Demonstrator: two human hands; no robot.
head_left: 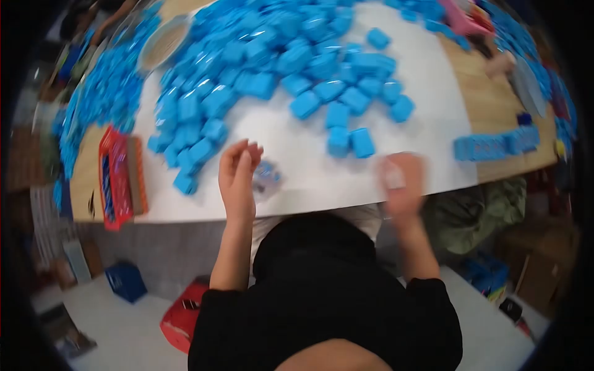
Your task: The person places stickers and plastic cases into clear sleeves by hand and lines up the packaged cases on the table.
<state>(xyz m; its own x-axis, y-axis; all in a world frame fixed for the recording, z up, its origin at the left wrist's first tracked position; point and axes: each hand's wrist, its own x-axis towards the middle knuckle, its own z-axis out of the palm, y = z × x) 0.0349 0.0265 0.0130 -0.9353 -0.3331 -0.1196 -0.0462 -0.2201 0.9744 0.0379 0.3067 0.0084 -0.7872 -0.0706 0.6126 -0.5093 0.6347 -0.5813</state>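
Observation:
My left hand (237, 179) is raised over the front part of the white table covering, its fingers loosely bent and slightly apart with nothing visible in them. Just right of it lies a small clear plastic packet (267, 178) with blue and dark bits; whether the hand touches it cannot be made out. My right hand (403, 182) is smeared by motion near the front edge, and a small whitish patch shows on it. Closest to that hand are two blue wrapped blocks (362, 143) (338, 141), at the near end of a large heap of blue blocks (260, 55).
A red packet-filled box (117, 179) stands at the left front edge. A row of blue blocks (495, 144) lies on the wood at right. Behind are a round bowl (166, 43) and a pink container (464, 17). Another person's arm (114, 21) shows at upper left.

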